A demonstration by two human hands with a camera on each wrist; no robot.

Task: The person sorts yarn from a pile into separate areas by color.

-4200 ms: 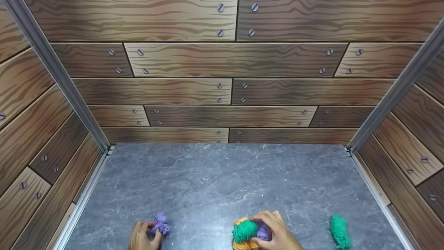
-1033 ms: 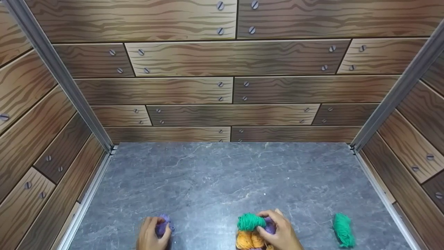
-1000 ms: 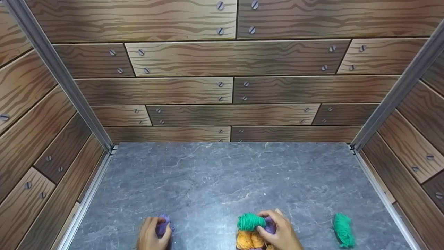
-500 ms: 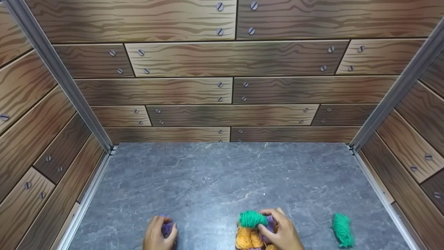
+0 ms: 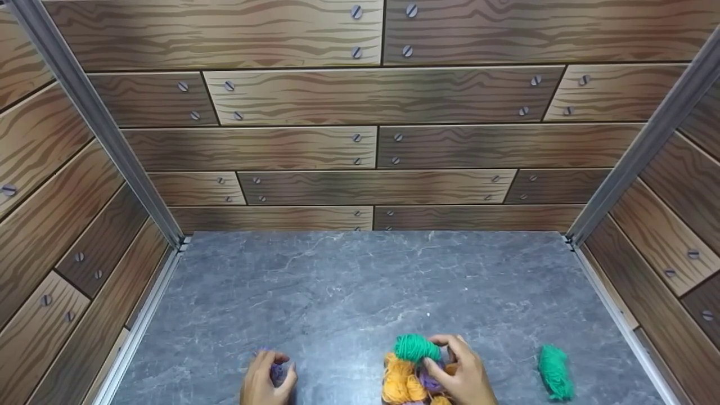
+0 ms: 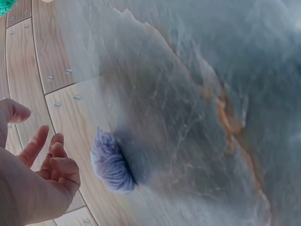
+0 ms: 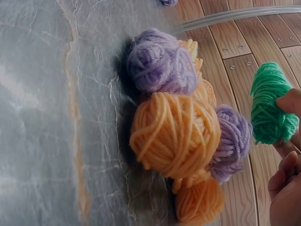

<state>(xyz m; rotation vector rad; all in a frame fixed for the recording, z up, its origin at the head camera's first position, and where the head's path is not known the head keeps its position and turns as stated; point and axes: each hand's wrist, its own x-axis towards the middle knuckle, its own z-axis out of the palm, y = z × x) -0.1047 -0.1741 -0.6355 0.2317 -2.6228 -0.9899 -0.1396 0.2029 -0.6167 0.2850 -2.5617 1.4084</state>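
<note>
In my right hand [image 5: 464, 371] is a small green yarn ball [image 5: 417, 348], pinched between thumb and fingers. The right wrist view shows this green ball held apart from a pile of orange yarn balls [image 7: 175, 134] and purple yarn balls [image 7: 157, 63]. My left hand [image 5: 264, 379] hovers over a purple yarn ball [image 6: 112, 162] on the tabletop. Its fingers are loosely bent, and the left wrist view shows a gap between them and that ball. From the head, the left hand covers most of it.
A second green yarn ball [image 5: 555, 372] lies on the grey marbled tabletop [image 5: 337, 281] at the right. Wood-patterned walls [image 5: 360, 146] and metal rails [image 5: 604, 304] enclose the table at the back and sides.
The green yarn ball has risen off the pile with my right hand, moving slightly right and uncovering orange and purple yarn. My left hand has shifted right, over the purple ball.
</note>
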